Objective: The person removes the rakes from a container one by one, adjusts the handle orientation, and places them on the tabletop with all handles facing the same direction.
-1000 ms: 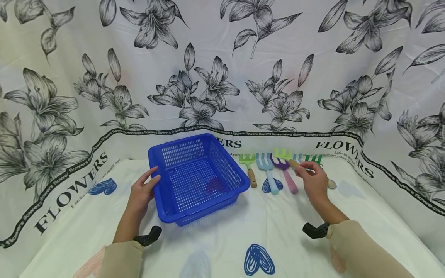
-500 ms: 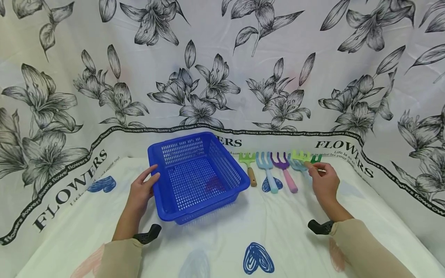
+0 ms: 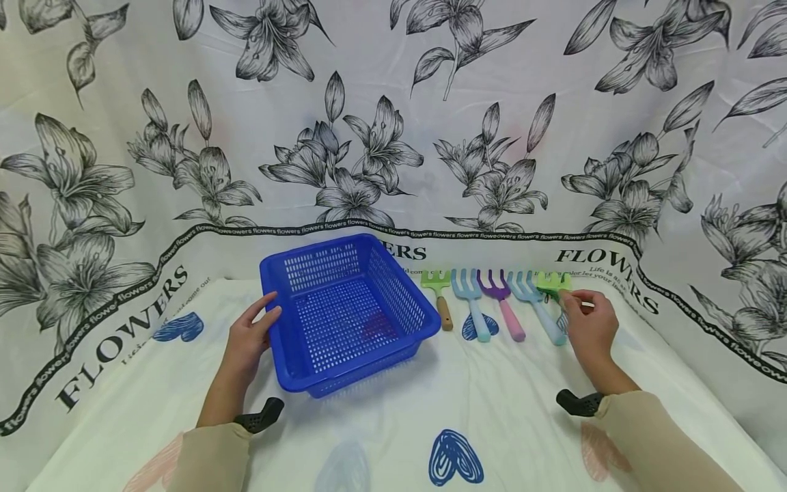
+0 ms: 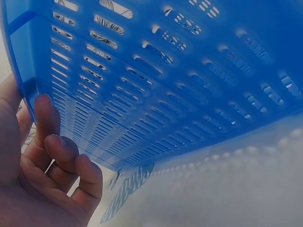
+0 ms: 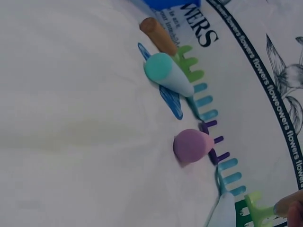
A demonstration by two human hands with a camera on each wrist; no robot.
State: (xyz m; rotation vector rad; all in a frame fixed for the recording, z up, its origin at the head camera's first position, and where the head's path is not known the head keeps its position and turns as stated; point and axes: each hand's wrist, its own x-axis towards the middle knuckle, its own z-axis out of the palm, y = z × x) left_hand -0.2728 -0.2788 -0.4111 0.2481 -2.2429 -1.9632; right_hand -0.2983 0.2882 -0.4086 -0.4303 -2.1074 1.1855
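Note:
My left hand (image 3: 246, 342) grips the left rim of a blue plastic basket (image 3: 430, 324). In the left wrist view its curled fingers (image 4: 61, 146) lie against the basket's slotted outer side. My right hand (image 3: 593, 335) pinches a light green hand rake (image 3: 556, 281) by its handle, which the fingers mostly hide. Under that rake lies a dark green rake (image 5: 243, 215), partly covered. To its left is a row of hand rakes: a light blue one (image 3: 549, 324), a purple one with a pink handle (image 3: 513, 321), another light blue one (image 3: 480, 321), and a green one with a wooden handle (image 3: 444, 313).
A white cloth (image 3: 381, 444) with heart prints covers the table. Behind it hangs a flower-printed curtain (image 3: 430, 191) with a black lettered band. The basket stands left of the rake row, its right rim close to the wooden-handled rake.
My right hand has carried the light green rake to the right, from above the purple rake, past the right-hand light blue one, to the dark green one. My left hand stays on the basket.

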